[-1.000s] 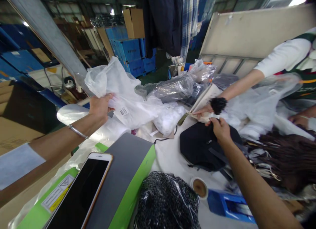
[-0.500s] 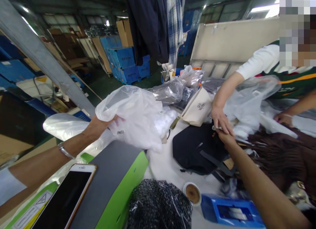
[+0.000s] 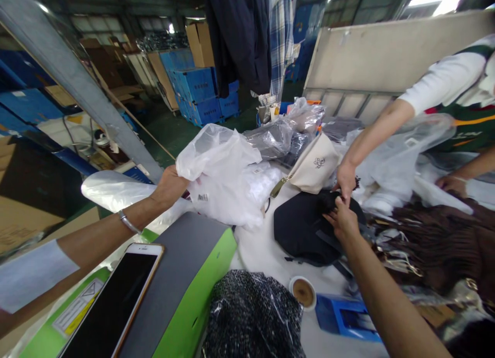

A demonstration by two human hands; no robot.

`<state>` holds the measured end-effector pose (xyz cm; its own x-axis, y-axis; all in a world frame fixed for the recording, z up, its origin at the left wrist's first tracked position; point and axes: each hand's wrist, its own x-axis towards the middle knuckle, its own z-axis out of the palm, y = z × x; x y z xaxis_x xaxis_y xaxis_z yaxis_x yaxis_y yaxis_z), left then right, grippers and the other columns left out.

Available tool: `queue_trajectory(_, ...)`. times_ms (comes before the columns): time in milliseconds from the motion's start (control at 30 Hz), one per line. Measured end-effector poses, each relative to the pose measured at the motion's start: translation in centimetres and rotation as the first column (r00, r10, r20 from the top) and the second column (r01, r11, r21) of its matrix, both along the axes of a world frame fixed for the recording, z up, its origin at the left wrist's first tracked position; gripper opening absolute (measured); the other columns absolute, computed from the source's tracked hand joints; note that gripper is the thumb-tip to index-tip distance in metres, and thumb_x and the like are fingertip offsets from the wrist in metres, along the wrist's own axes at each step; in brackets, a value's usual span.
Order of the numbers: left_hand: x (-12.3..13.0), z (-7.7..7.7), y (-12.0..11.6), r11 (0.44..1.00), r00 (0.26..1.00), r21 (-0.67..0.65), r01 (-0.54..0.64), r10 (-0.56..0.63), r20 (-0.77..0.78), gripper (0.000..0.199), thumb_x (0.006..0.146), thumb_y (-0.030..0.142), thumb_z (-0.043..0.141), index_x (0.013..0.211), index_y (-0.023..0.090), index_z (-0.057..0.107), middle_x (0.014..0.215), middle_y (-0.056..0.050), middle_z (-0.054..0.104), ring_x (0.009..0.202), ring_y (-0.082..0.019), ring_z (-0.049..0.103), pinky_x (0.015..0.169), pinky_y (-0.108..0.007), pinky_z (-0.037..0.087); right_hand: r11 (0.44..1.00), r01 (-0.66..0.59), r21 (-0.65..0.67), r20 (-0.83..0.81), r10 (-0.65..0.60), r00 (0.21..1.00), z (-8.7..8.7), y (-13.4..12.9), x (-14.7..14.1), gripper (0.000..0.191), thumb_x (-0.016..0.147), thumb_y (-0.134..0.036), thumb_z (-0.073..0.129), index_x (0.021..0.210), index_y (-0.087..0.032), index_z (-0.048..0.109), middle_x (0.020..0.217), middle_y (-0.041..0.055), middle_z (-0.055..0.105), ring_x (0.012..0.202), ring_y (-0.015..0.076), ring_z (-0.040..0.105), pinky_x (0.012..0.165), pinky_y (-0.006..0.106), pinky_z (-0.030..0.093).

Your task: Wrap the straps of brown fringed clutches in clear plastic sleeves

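My left hand (image 3: 172, 185) is closed on the edge of a translucent white plastic bag (image 3: 220, 188), holding it up over the table's left side. The bag bears a barcode label and lies against white wrapped goods. My right hand (image 3: 344, 221) pinches a small black bunched item (image 3: 328, 201), whose kind I cannot make out. A co-worker's hand (image 3: 347, 180) meets my fingers at the same item. Below both hands lies a black bag with a strap (image 3: 296, 229). Just behind it stands a cream zip pouch (image 3: 315, 165) with an olive pull tab.
In front are a grey-and-green machine (image 3: 181, 265) with a phone (image 3: 116, 296) on it, a black-and-white speckled packet (image 3: 253, 317), a cup of brown drink (image 3: 302, 293) and a blue box (image 3: 344, 317). Brown garments (image 3: 444, 234) lie right; wrapped packages (image 3: 270, 136) lie behind.
The small black item now shows between my right hand and the co-worker's hand. My left hand has lifted the plastic bag's edge slightly and moved right. The view has shifted a little.
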<state>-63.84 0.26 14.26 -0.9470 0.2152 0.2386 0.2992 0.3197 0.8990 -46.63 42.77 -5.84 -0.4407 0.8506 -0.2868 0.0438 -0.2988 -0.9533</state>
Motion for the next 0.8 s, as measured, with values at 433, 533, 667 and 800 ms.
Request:
queue_trajectory(433, -0.3, 1.3, 5.1, 0.951, 0.980, 0.240, 0.195, -0.183, -0.071, 0.016, 0.067, 0.028, 0.071, 0.061, 0.015, 0.063, 0.060, 0.000, 0.061, 0.055, -0.014, 0.051, 0.055, -0.027, 0.043, 0.535, -0.640, 0.552, 0.423, 0.481, 0.768, 6.1, -13.6, 1.3, 0.101, 0.067, -0.054, 0.073, 0.149, -0.019, 0.025, 0.151, 0.0160, 0.033, 0.136, 0.0320, 0.036, 0.110, 0.050, 0.033)
queue_trajectory(533, 1.7, 2.8, 6.9, 0.916, 0.955, 0.273, 0.294, -0.272, -0.119, 0.020, 0.065, 0.033, 0.074, 0.065, 0.015, 0.066, 0.066, -0.002, 0.064, 0.062, -0.018, 0.056, 0.060, -0.029, 0.047, 0.423, -0.685, 0.593, 0.499, 0.474, 0.725, 7.9, -13.3, -0.9, 0.117, 0.061, -0.052, 0.078, 0.152, -0.019, 0.014, 0.155, 0.0152, 0.023, 0.141, 0.0327, 0.026, 0.113, 0.049, 0.027)
queue_trajectory(667, 5.0, 3.9, 8.7, 0.857, 0.900, 0.278, 0.435, -0.410, -0.145, 0.029, 0.064, 0.043, 0.077, 0.072, 0.016, 0.069, 0.077, -0.004, 0.068, 0.080, -0.025, 0.063, 0.071, -0.035, 0.053, 0.637, -0.640, 0.430, 0.278, 0.581, 0.765, 7.2, -13.1, -1.3, 0.108, 0.054, -0.047, 0.082, 0.145, -0.014, 0.033, 0.141, 0.0167, 0.047, 0.124, 0.0309, 0.049, 0.101, 0.042, 0.043)
queue_trajectory(800, 8.2, 4.0, 8.9, 0.742, 0.767, 0.193, 0.642, -0.627, -0.137, 0.021, 0.070, 0.038, 0.074, 0.077, 0.018, 0.072, 0.081, -0.004, 0.070, 0.087, -0.028, 0.064, 0.076, -0.037, 0.054, 0.848, -0.512, 0.139, -0.038, 0.521, 0.853, 4.7, -13.6, 1.3, 0.070, 0.054, -0.047, 0.081, 0.110, -0.009, 0.063, 0.097, 0.0131, 0.070, 0.079, 0.0254, 0.066, 0.069, 0.034, 0.053)
